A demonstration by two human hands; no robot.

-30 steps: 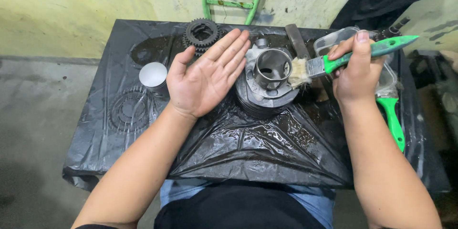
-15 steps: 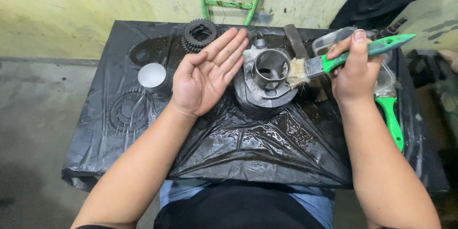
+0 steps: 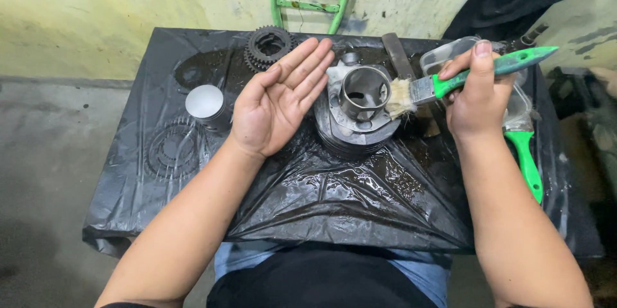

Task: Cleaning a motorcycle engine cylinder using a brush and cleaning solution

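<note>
Only one thing here counts as packaging: a clear plastic container (image 3: 450, 57), shallow and box-shaped with rounded corners, colourless and see-through. It lies just beyond the right hand (image 3: 479, 105), partly hidden behind its fingers. No labels, signs or screens show anywhere in view.

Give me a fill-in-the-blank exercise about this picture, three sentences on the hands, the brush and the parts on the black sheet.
1. The right hand holds a brush with a ____ handle.
2. The left hand is open with its palm facing ____.
3. The brush bristles touch the metal ____, which stands between the two hands.

Missing words: green; up; cylinder
</note>
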